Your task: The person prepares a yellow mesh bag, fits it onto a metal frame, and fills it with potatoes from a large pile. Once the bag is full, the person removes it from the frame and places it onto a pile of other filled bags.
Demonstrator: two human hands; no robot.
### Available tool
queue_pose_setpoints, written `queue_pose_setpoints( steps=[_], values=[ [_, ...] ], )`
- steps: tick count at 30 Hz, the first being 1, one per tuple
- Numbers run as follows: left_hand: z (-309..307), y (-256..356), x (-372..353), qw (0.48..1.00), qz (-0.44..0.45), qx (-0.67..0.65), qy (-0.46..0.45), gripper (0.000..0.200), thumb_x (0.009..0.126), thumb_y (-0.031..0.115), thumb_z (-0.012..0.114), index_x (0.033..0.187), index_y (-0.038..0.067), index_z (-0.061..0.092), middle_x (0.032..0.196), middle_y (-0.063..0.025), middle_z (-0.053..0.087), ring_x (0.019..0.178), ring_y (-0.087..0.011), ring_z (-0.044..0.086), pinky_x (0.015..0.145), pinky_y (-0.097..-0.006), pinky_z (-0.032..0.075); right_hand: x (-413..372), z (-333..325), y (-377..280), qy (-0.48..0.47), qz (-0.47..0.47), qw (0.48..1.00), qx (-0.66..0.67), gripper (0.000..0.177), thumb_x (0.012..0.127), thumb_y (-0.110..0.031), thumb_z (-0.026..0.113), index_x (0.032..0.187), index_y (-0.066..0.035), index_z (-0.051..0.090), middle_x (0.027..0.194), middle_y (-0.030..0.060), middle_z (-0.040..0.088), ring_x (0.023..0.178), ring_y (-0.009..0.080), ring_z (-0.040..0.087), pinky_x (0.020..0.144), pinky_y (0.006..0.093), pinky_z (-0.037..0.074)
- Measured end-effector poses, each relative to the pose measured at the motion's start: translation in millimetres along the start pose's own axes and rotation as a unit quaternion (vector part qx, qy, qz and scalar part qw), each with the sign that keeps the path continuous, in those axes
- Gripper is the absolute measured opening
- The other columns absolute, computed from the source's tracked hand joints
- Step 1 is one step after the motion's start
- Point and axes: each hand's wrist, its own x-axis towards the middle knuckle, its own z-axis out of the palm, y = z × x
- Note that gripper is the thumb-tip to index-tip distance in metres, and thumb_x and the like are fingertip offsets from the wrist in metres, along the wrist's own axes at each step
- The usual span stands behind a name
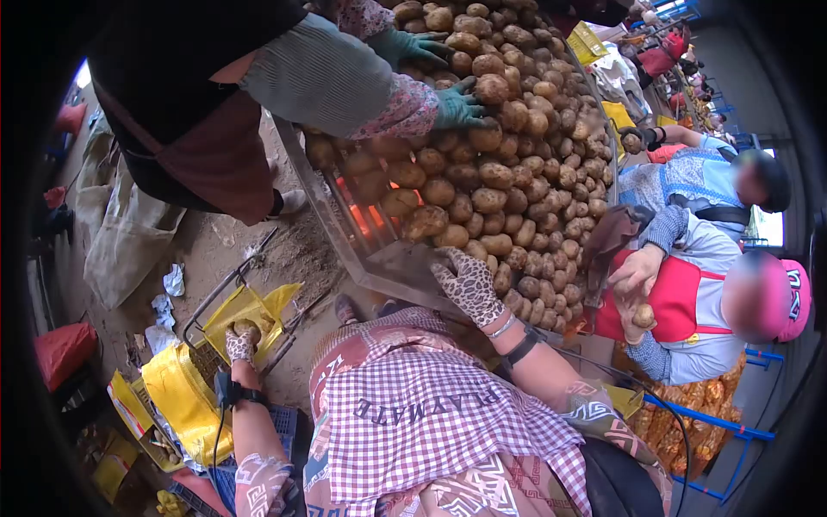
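Note:
My left hand [241,342], in a leopard-print glove, is closed around a potato [247,327] just above a yellow bag [226,314] set in a wire crate. My right hand [469,284], gloved the same, lies palm down with fingers apart at the near edge of a big heap of potatoes [508,164], touching the lowest ones by the metal tray's rim [388,276]. A checked apron [431,414] covers my front.
A person opposite reaches into the heap with teal gloves [457,105]. To the right, a person in a red apron [680,302] holds a potato, with more workers behind. More yellow bags [181,396] and a red sack [62,351] lie on the dirt floor at left.

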Motion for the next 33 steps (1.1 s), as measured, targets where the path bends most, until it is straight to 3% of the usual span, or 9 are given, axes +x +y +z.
queue_pose_setpoints(
  steps=[4,9,13,20,25,27,29,30,33],
  values=[
    [-3.5,-35.1,30.1,0.997,0.062,0.043,-0.027,0.051,0.089,0.030,0.060,0.129,-0.002,0.054,0.127,-0.0188,0.060,0.114,-0.0283,0.060,0.094,-0.0352,0.047,17.2,-37.5,45.2,0.156,0.088,0.984,-0.012,0.040,0.082,-0.017,0.068,0.119,-0.004,0.060,0.110,0.0192,0.063,0.103,0.0328,0.061,0.092,0.0401,0.047],
    [-13.1,61.3,-53.2,0.981,0.192,0.016,0.000,0.032,0.094,0.028,0.057,0.104,-0.002,0.068,0.089,-0.0087,0.071,0.079,-0.0181,0.066,0.074,-0.0309,0.051,62.1,-60.3,77.7,0.180,0.016,0.979,-0.094,0.049,0.080,-0.016,0.068,0.125,-0.003,0.055,0.122,0.0187,0.057,0.119,0.0340,0.050,0.103,0.0423,0.040],
    [28.6,163.6,-135.5,0.925,0.240,-0.137,-0.260,0.026,0.095,0.024,0.057,0.099,0.001,0.068,0.087,-0.0064,0.069,0.074,-0.0127,0.063,0.065,-0.0257,0.049,74.2,-35.9,63.4,0.096,0.020,0.994,-0.042,0.048,0.083,-0.020,0.060,0.129,-0.007,0.053,0.126,0.0203,0.054,0.120,0.0347,0.050,0.101,0.0424,0.042],
    [150.3,281.8,-206.9,0.817,0.160,-0.203,-0.515,0.054,0.092,0.037,0.061,0.133,0.005,0.048,0.126,-0.0112,0.055,0.102,-0.0225,0.061,0.083,-0.0375,0.054,76.7,-46.0,18.4,0.012,0.004,0.986,-0.168,0.067,0.075,-0.035,0.073,0.133,-0.011,0.051,0.119,0.0176,0.056,0.114,0.0359,0.053,0.097,0.0431,0.045],
    [190.7,325.9,-207.9,0.769,-0.085,-0.330,-0.540,0.056,0.091,0.045,0.058,0.132,0.008,0.049,0.129,-0.0076,0.055,0.111,-0.0310,0.058,0.094,-0.0486,0.051,65.1,-53.3,4.6,-0.106,-0.074,0.991,0.043,0.065,0.076,-0.047,0.073,0.125,-0.007,0.058,0.121,0.0193,0.059,0.113,0.0337,0.057,0.100,0.0431,0.043],
    [176.1,315.6,-201.2,0.747,-0.128,-0.390,-0.523,0.052,0.091,0.044,0.060,0.122,0.003,0.055,0.117,-0.0129,0.060,0.102,-0.0324,0.062,0.084,-0.0461,0.055,54.0,-44.3,-6.7,-0.049,-0.151,0.981,0.111,0.061,0.078,-0.043,0.072,0.123,-0.004,0.058,0.122,0.0202,0.059,0.115,0.0349,0.056,0.101,0.0427,0.043],
    [176.9,310.7,-206.5,0.659,-0.256,-0.480,-0.519,0.047,0.092,0.038,0.058,0.121,0.001,0.056,0.116,-0.0166,0.060,0.105,-0.0372,0.061,0.086,-0.0511,0.055,68.2,-59.1,16.2,0.134,-0.050,0.987,0.071,0.060,0.080,-0.040,0.071,0.125,-0.003,0.056,0.123,0.0216,0.058,0.113,0.0364,0.056,0.100,0.0440,0.043],
    [173.8,304.2,-203.3,0.619,-0.250,-0.488,-0.562,0.046,0.091,0.028,0.059,0.127,0.000,0.050,0.122,-0.0207,0.057,0.110,-0.0375,0.060,0.089,-0.0535,0.054,77.1,-66.4,24.6,0.167,-0.036,0.984,-0.042,0.059,0.081,-0.037,0.069,0.125,-0.001,0.055,0.122,0.0226,0.057,0.112,0.0374,0.055,0.097,0.0453,0.044],
    [177.0,300.7,-208.5,0.667,-0.137,-0.413,-0.605,0.053,0.090,0.020,0.056,0.137,0.001,0.042,0.129,-0.0215,0.055,0.119,-0.0366,0.055,0.098,-0.0518,0.049,102.9,-68.6,39.7,0.097,-0.003,0.968,-0.231,0.057,0.080,-0.033,0.069,0.130,-0.011,0.053,0.132,0.0190,0.051,0.114,0.0357,0.053,0.093,0.0441,0.045]
  ],
)
